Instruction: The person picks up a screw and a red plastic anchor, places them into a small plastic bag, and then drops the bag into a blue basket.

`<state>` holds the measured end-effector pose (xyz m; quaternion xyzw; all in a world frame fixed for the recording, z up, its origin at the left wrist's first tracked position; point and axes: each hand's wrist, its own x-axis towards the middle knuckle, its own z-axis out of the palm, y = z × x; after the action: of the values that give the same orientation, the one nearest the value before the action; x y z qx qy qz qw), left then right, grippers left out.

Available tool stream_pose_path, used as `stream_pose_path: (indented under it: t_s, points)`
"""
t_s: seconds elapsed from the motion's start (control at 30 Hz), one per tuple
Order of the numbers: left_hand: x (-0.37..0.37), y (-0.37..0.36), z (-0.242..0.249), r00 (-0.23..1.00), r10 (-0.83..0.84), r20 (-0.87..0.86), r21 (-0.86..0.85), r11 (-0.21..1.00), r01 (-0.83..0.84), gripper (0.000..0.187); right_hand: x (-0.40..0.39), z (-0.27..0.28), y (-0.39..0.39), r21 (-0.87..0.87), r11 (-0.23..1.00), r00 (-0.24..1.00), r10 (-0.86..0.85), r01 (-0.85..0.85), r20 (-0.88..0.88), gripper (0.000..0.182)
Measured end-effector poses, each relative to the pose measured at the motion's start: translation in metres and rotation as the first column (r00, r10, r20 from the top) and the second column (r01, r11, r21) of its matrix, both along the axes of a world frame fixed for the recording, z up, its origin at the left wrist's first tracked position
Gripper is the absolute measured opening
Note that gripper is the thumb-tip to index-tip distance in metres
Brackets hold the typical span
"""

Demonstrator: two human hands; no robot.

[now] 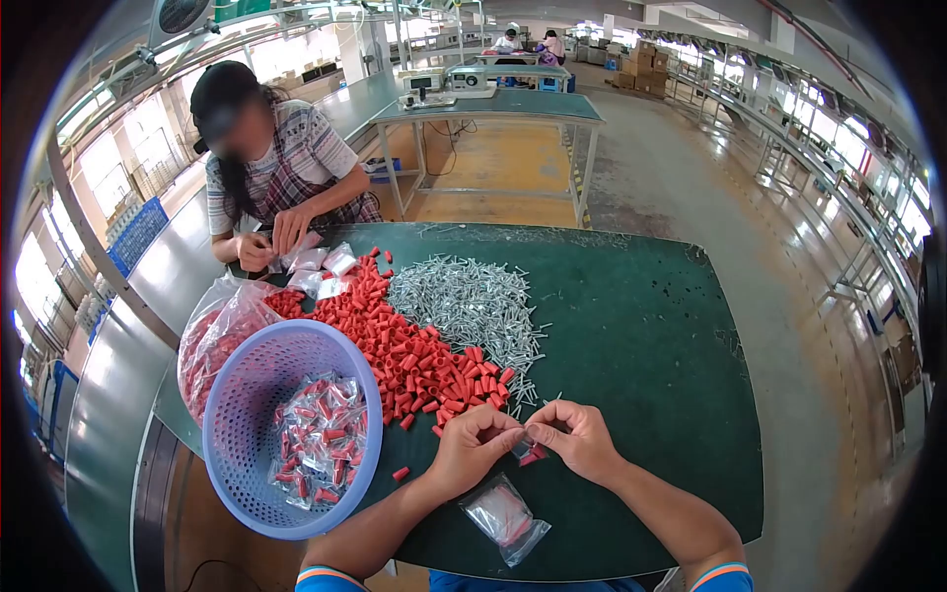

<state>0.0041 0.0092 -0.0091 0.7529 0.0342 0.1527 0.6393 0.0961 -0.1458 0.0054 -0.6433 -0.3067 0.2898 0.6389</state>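
- At the near edge of the table [641, 335], left hand [475, 449] and right hand [582, 442] pinch a small bag [523, 450].
- Hold it upright so the red contents [534, 457] sit low.

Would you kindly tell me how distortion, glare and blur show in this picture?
Head view: fisheye curvature bows the green table, with black corners around; head view: windows at left glare white; head view: a blur patch masks the co-worker's face, while the left hand and right hand look fairly sharp.
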Motion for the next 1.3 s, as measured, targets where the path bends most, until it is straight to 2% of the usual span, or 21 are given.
stream_pose_path:
  t_s: [0.1,0.17,0.3,0.37,0.4,0.6,0.7,0.87,1.03,1.13,1.3]
  points:
    - [-0.002,0.002,0.001,0.999,-0.01,-0.043,-0.022,1.0,0.009,0.011,0.001,-0.003,0.002,0.014,1.0,0.999,0.001,-0.002,0.044,0.017]
    - [-0.002,0.001,0.005,0.999,-0.016,-0.044,-0.006,1.0,0.016,0.011,0.003,-0.006,0.001,0.009,1.0,0.986,-0.027,0.026,0.162,0.016]
    - [0.0,0.0,0.004,1.0,0.002,-0.021,0.003,1.0,-0.002,0.01,0.003,0.006,-0.001,0.01,0.999,0.994,-0.039,0.039,0.1,0.014]
    - [0.0,-0.001,0.003,0.997,0.037,-0.063,-0.026,0.999,-0.039,0.009,0.002,0.007,0.001,0.06,0.994,0.996,-0.086,0.087,-0.013,0.013]
    - [0.0,0.0,0.002,0.997,0.038,-0.061,-0.043,0.998,-0.041,0.01,0.003,0.004,0.001,0.012,0.994,0.989,-0.113,0.113,0.094,0.013]
    - [0.002,0.002,-0.003,0.998,0.064,-0.019,0.001,0.998,-0.064,0.011,0.004,0.002,0.0,0.039,0.993,0.993,-0.11,0.108,0.031,0.014]
    - [0.003,0.001,-0.003,0.999,0.024,0.028,-0.087,0.996,-0.022,0.01,0.006,0.0,0.0,0.054,0.992,0.992,-0.121,0.118,0.042,0.016]
    - [0.0,0.001,-0.001,0.999,-0.018,0.038,-0.017,1.0,0.019,0.009,-0.002,-0.002,0.002,0.07,0.995,0.997,-0.077,0.075,0.025,0.019]
    - [0.0,0.0,0.0,0.998,-0.02,0.057,0.03,0.999,0.019,0.009,0.0,-0.004,0.002,0.072,0.996,0.991,-0.058,0.049,0.123,0.021]
    - [0.001,-0.001,-0.001,0.997,-0.059,0.045,-0.066,0.996,0.062,0.009,0.001,-0.005,0.001,0.058,0.998,0.991,-0.047,0.04,0.128,0.021]
    - [-0.001,0.0,-0.001,0.998,-0.063,0.026,-0.091,0.994,0.065,0.008,-0.001,0.004,0.002,0.064,0.995,0.996,-0.074,0.071,0.053,0.021]
